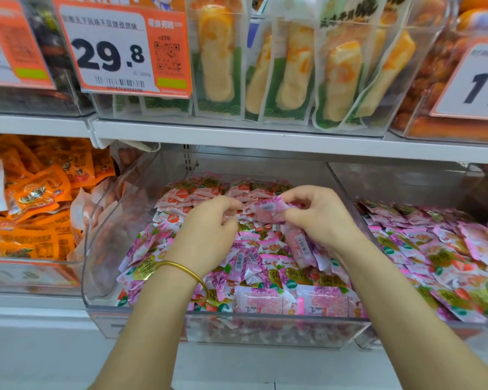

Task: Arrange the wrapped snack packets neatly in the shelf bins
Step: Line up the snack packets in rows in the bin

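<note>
The fingers (290,197) of the right hand (319,218) are pinching a pink packet (269,211) just above centre frame. Its barcode side is facing up, apparently so it can be turned and laid in line. The left hand (209,235) is sitting just left of it, fingers (228,205) curling toward the packet's edge; whether they are gripping anything cannot be told. Both hands are working over the pile (265,266) of pink and purple packets filling the clear bin (237,330) at centre. The back rows are lying flat and overlapped while the nearer ones are lying jumbled, so tidying is judged partly done. A gold bangle (186,273) is circling the left wrist. At upper left a price tag (124,49) is showing "29.8" and "500g" beside a QR code; its Chinese line is too blurred to read, and so is the packet print.
</note>
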